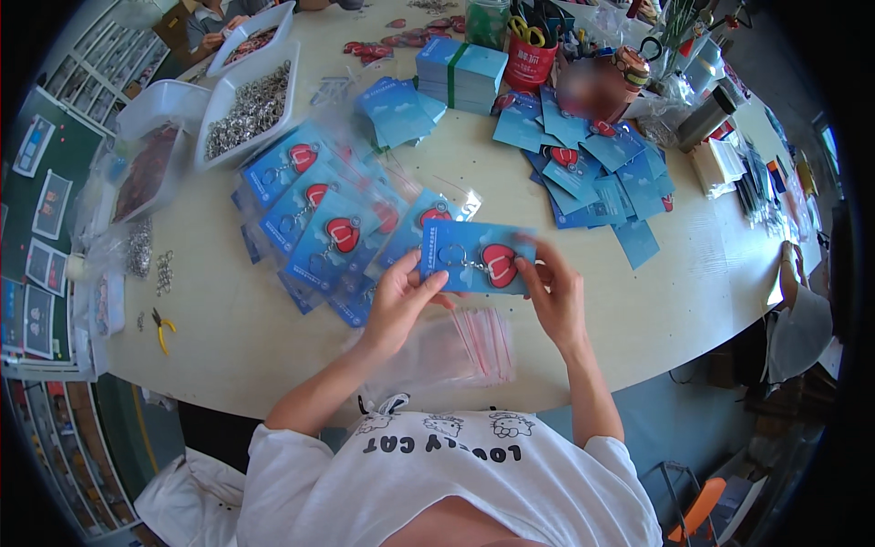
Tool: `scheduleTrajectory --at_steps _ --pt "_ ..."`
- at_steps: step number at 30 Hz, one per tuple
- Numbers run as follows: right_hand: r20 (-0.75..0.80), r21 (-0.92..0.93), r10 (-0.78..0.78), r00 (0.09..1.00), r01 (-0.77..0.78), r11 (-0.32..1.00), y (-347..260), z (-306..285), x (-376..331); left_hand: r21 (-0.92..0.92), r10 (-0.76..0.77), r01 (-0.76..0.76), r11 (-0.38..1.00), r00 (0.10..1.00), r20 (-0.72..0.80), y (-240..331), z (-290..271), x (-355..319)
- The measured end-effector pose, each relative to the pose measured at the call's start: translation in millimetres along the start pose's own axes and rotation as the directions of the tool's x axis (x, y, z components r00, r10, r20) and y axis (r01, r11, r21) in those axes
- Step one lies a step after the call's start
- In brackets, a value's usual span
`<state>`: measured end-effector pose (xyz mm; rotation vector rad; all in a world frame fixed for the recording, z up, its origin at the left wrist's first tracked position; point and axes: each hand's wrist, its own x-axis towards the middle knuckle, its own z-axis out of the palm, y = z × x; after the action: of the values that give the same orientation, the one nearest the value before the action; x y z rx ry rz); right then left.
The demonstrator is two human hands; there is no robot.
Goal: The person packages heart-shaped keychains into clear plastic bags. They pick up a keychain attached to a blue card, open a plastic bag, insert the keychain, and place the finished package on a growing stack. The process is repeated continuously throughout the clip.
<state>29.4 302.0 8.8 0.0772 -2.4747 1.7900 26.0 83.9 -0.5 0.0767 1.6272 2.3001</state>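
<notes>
Both my hands hold a blue card (478,235) level above the table, with a red keychain (500,265) and its metal ring on the card's face. My left hand (398,296) pinches the left end. At the right end, my right hand (555,292) grips between thumb and fingers. Whether a bag covers this card I cannot tell. Beneath my hands lies a stack of see-through zip bags (456,351) with red closures. Bagged cards with red keychains (314,232) spread out to the left. More blue cards (602,173) are heaped to the right, some bearing keychains.
White bins hold metal rings (248,111) and red pieces (146,173) at the left. Yellow-handled pliers (163,330) lie near the left edge. Behind stand a banded card stack (461,73), a red pen holder (530,62) and a dark bottle (706,117). Another person (214,25) sits across the table.
</notes>
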Motion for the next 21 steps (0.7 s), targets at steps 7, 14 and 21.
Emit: scheduleTrajectory --at_steps 7,14,21 --pt "0.133 0.075 0.063 0.989 -0.074 0.994 4 7 -9 0.139 0.077 -0.062 0.988 0.992 -0.100 8 6 -19" --pt "0.028 0.277 0.054 0.998 -0.060 0.959 20 19 -11 0.251 0.098 -0.073 0.965 0.991 -0.088 4 0 -25" --pt "0.105 -0.160 -0.338 0.935 0.352 0.922 -15 -2 -7 0.094 0.083 -0.071 0.993 0.987 -0.135 10 -4 -24"
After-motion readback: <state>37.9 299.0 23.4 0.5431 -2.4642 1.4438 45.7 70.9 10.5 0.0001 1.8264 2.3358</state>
